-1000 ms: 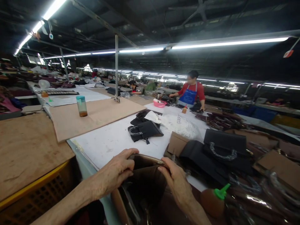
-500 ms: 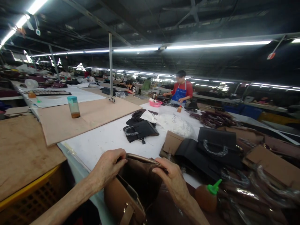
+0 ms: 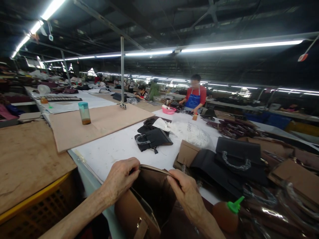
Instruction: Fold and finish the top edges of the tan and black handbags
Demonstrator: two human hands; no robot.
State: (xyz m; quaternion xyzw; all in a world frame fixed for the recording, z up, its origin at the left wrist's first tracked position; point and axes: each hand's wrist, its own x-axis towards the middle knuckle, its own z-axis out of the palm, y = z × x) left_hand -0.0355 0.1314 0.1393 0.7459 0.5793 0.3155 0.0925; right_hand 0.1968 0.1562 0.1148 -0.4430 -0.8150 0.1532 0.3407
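Note:
A brown handbag (image 3: 136,210) with its mouth spread wide sits at the near edge of the table, its dark lining showing. My left hand (image 3: 122,177) pinches the left end of its far rim between thumb and fingers. On the right end of that same rim, my right hand (image 3: 185,186) is closed with the thumb inside the bag. A metal fitting and a strap show on the near panel. The bag's lower part runs out of view. Close to my right forearm stands a squeeze bottle (image 3: 226,214) with a green nozzle.
Black handbags (image 3: 238,156) with wrapped handles and brown bags are piled at right. A smaller black bag (image 3: 154,139) and a white plastic sack (image 3: 190,131) lie ahead. A blue-lidded bottle (image 3: 84,114) stands on a beige board (image 3: 107,124). Across the table, a person in a blue apron (image 3: 193,99) works.
The view has swung slightly left, so everything sits further right. Both hands keep their hold on the bag's rim. The person opposite has reached a hand to a small bottle.

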